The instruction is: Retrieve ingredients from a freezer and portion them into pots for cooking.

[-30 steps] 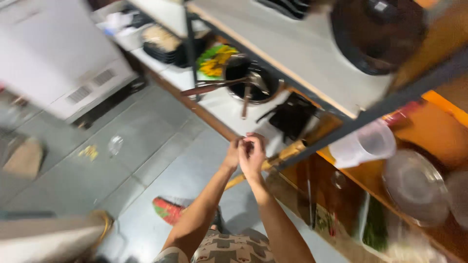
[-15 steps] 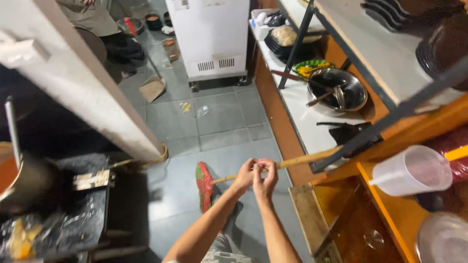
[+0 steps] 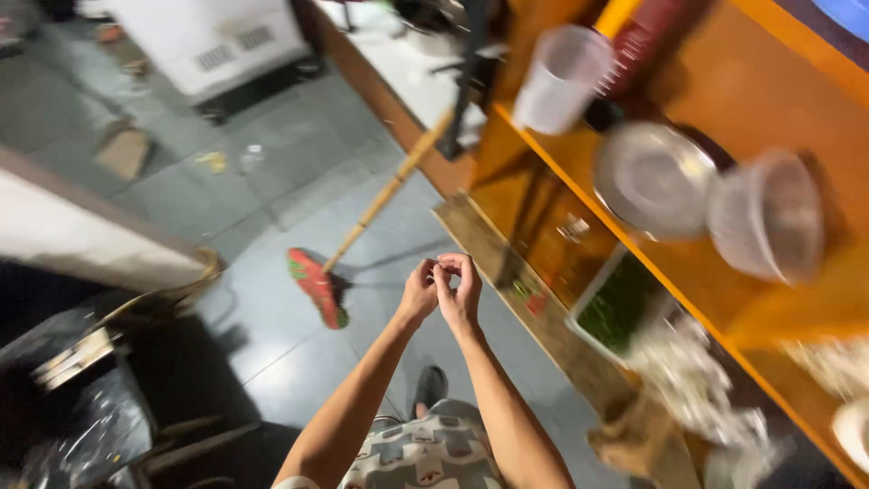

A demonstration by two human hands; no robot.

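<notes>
At the far left of the frame a dark, glossy crumpled sheet [image 3: 72,417] covers a low surface, with a pale wall edge [image 3: 90,235] slanting above it. The grey tiled floor [image 3: 272,181] runs open through the upper left and centre, with small bits of litter lying on it near a white louvred appliance [image 3: 217,41] at the top. A broom [image 3: 317,285], red-and-green bristle head on the floor and long wooden handle, leans up and right toward the counter edge. At lower centre the left hand [image 3: 419,292] and right hand [image 3: 460,288] meet, fingertips pinched together over something too small to make out; both are held over bare floor, just right of the broom head. A dark shoe [image 3: 429,388] shows below them. To the right an orange wooden shelf unit [image 3: 778,100] runs diagonally; on it stand a translucent plastic jug [image 3: 561,77], a round metal lid [image 3: 654,178] and a cloudy plastic tub [image 3: 768,215], contents indistinct through blur. On a lower shelf sits a white tray [image 3: 579,319] holding green leaves, with pale crumpled bags [image 3: 697,385] beside it.
</notes>
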